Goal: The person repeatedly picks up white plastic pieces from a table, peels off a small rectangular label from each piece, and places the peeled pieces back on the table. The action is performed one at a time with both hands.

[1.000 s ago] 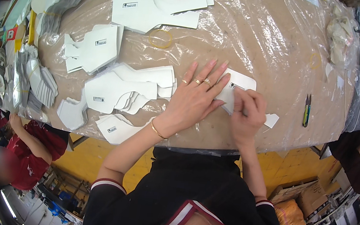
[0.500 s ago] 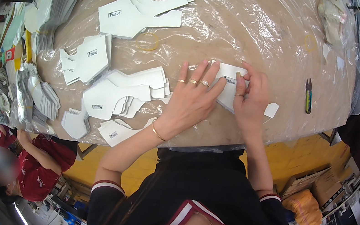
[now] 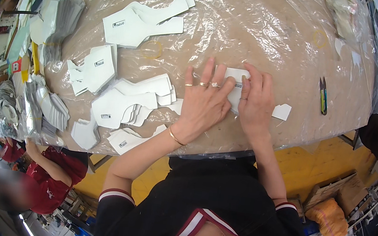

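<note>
The left hand [image 3: 204, 104] lies palm down with its fingers spread, the index and thumb side resting over the left of the white piece [image 3: 236, 98]. The right hand [image 3: 257, 103] has its fingers bent over the piece's right side, the thumb on the printed face; whether they pinch it or only press, I cannot tell. The piece itself lies between the hands, just right of centre in the upper half of the frame.

To handle it well, the left should press flat and evenly so the piece does not skid on the slick film [image 3: 240, 28], while the right works lightly along the edge, without creasing the corner. Fingertips are best kept off the dark mark, in case it smears.

Just right of the right hand is a small scrap [image 3: 281, 111]; further right, the snips [image 3: 323, 96] lie well apart from the fingers. Left of the hands, white stacks [image 3: 126, 102] fan out, with another [image 3: 139, 24] in the upper left.

As for containers, a clear bag [image 3: 342, 16] at upper right seems to hold pale stuff, too blurred to name. At lower right, an orange sack [image 3: 329, 219] bulges beside a carton [image 3: 355, 192]; the contents of both are hidden from here.
</note>
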A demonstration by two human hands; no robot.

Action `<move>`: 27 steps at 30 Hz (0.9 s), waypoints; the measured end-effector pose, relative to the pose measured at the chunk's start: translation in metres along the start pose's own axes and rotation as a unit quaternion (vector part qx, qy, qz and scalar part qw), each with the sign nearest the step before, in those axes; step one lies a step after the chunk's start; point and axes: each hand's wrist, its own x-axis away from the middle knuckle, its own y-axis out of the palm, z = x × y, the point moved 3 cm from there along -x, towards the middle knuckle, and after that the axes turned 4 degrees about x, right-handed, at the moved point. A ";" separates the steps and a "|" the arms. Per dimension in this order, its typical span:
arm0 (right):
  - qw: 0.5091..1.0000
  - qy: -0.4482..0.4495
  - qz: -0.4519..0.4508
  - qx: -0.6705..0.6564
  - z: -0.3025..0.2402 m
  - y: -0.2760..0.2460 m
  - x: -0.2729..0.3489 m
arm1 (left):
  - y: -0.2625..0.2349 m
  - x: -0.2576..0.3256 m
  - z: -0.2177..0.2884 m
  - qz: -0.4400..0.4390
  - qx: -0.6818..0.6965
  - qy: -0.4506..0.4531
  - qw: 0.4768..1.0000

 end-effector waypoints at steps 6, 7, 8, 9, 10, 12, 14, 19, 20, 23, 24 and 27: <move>0.988 0.059 -0.056 -0.128 0.006 -0.009 -0.001 | -0.005 0.009 -0.002 0.059 0.126 -0.052 0.989; 0.986 0.062 -0.055 -0.145 0.006 -0.010 -0.001 | -0.004 0.009 -0.002 0.060 0.129 -0.057 0.988; 0.984 0.061 -0.055 -0.155 0.006 -0.010 -0.002 | -0.004 0.008 -0.002 0.061 0.136 -0.064 0.987; 0.986 0.055 -0.057 -0.149 0.007 -0.010 -0.002 | -0.004 0.008 -0.002 0.060 0.125 -0.057 0.989; 0.988 0.045 -0.059 -0.137 0.006 -0.010 -0.002 | -0.004 0.007 -0.002 0.057 0.116 -0.052 0.990; 0.991 0.032 -0.056 -0.120 0.006 -0.009 -0.002 | -0.003 0.006 -0.002 0.049 0.094 -0.031 0.994; 0.993 0.024 -0.047 -0.108 0.006 -0.008 -0.002 | -0.002 0.006 -0.002 0.039 0.067 -0.001 0.997; 0.995 0.018 -0.045 -0.085 0.005 -0.007 -0.001 | -0.002 0.006 -0.001 0.039 0.067 -0.002 0.997; 0.995 0.016 -0.047 -0.082 0.005 -0.008 0.000 | -0.002 0.005 -0.001 0.032 0.066 -0.010 0.997; 0.985 0.053 -0.069 -0.149 0.008 -0.010 0.003 | -0.008 0.004 -0.009 0.049 0.198 -0.088 0.975; 0.987 0.042 -0.055 -0.146 0.007 -0.012 0.004 | -0.011 0.003 -0.012 0.065 0.207 -0.094 0.972; 0.993 -0.008 -0.025 -0.117 0.004 -0.017 0.008 | -0.016 0.004 -0.014 0.087 0.187 -0.079 0.975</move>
